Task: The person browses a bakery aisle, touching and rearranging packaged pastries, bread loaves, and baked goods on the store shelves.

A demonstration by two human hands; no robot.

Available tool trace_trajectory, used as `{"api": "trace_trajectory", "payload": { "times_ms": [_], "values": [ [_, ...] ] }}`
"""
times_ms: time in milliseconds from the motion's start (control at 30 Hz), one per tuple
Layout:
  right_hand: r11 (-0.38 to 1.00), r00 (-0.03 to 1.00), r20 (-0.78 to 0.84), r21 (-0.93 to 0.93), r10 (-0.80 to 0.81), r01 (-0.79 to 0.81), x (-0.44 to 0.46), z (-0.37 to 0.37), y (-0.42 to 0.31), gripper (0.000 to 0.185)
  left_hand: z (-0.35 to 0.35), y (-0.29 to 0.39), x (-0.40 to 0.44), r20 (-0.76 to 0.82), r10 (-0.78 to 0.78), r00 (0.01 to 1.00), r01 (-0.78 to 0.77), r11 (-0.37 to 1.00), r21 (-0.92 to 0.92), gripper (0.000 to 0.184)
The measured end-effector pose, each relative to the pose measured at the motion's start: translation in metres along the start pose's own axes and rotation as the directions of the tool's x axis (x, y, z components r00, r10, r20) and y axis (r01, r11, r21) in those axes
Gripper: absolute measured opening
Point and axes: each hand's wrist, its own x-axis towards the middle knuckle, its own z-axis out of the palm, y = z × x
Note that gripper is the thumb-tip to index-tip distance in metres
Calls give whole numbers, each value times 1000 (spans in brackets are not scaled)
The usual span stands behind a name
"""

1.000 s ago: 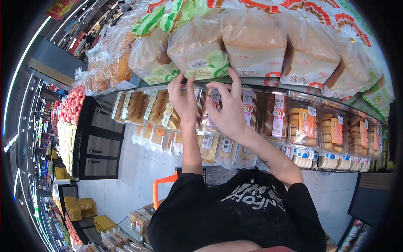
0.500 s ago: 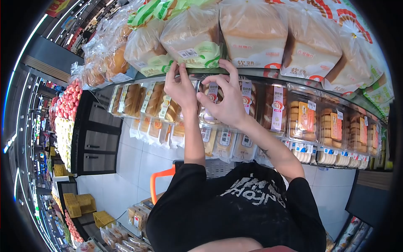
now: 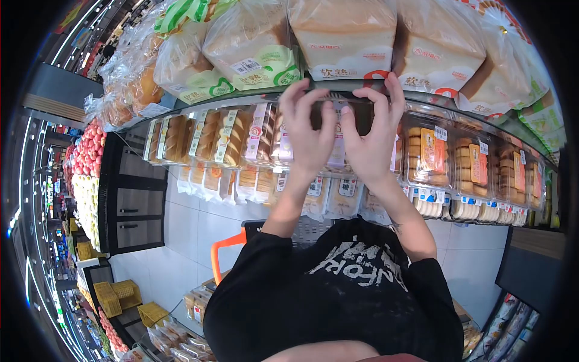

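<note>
My left hand (image 3: 309, 136) hovers at the front edge of the upper shelf, its fingers curved and apart, slightly blurred, with nothing in them. Beside it my right hand (image 3: 371, 136) is also open, fingertips raised towards the lower edge of a large bagged bread loaf (image 3: 344, 51). Whether those fingertips touch the bag I cannot tell. To the left stands another bagged loaf with a green label (image 3: 250, 45); to the right is a third bagged loaf (image 3: 439, 57). Below and partly behind my hands are clear boxes of cake rolls (image 3: 259, 136).
Clear boxes of round cookies (image 3: 427, 151) line the right of the lower shelf. Bagged buns (image 3: 136, 87) sit at the far left. An orange handle (image 3: 223, 250) stands close to my body. Yellow crates (image 3: 117, 295) and fruit (image 3: 88, 148) are farther left.
Both hands have moved right along the shelf edge, from the green-labelled loaf to the loaf beside it. The view has shifted slightly. The loaves stay in place on the shelf.
</note>
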Motion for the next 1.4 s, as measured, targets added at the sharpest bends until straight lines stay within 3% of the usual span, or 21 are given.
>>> {"api": "trace_trajectory", "payload": {
  "times_ms": [67, 200, 267, 333, 400, 667, 867, 1000, 1067, 1133, 1200, 1400],
  "values": [
    [1000, 997, 74, -14, 20, -19, 2, -5, 5, 24, 12, 14, -2, 115, -82, 990, 89, 994, -63, 27],
    [994, 994, 80, 69, 78, -84, 7, -9, 0, 28, 14, 29, 10, 49, -194, 980, 200, 951, -237, 22],
    [979, 995, 8, 178, 98, -98, 8, -3, -1, 29, 13, 24, 12, 70, -155, 985, 166, 969, -183, 19],
    [989, 995, 62, 122, 75, -82, 11, -4, 2, 30, 14, 22, 13, 94, -128, 987, 142, 978, -154, 15],
    [998, 996, 78, 48, 40, -44, 14, -8, 1, 29, 17, 23, 12, 86, -137, 987, 151, 971, -186, 15],
    [978, 998, 48, 199, 51, -59, 12, -6, 16, 20, 27, 28, 13, 67, -199, 978, 210, 910, -357, 20],
    [982, 999, 30, 188, 16, -21, 10, -3, 20, 20, 28, 35, 16, 56, -173, 983, 182, 933, -309, 21],
    [939, 994, 50, 327, 100, -111, 10, -24, 11, 24, 38, 44, 11, -79, -225, 971, 193, 937, -290, 19],
    [981, 991, -101, 183, 87, -67, 7, -45, 18, 27, 43, 62, 6, -233, -206, 951, 165, 969, -184, 18],
    [988, 971, -212, 128, 109, -83, 11, -69, 23, 29, 45, 70, -1, -94, -106, 990, 83, 971, -224, 17],
    [995, 980, -170, 14, 101, -100, 18, -85, 34, 29, 52, 79, -1, 101, -20, 995, 54, 935, -351, 15],
    [992, 995, -39, -89, 90, -93, 22, -100, 40, 26, 79, 90, 2, 210, -55, 976, 104, 968, -228, 14]
  ]
}}
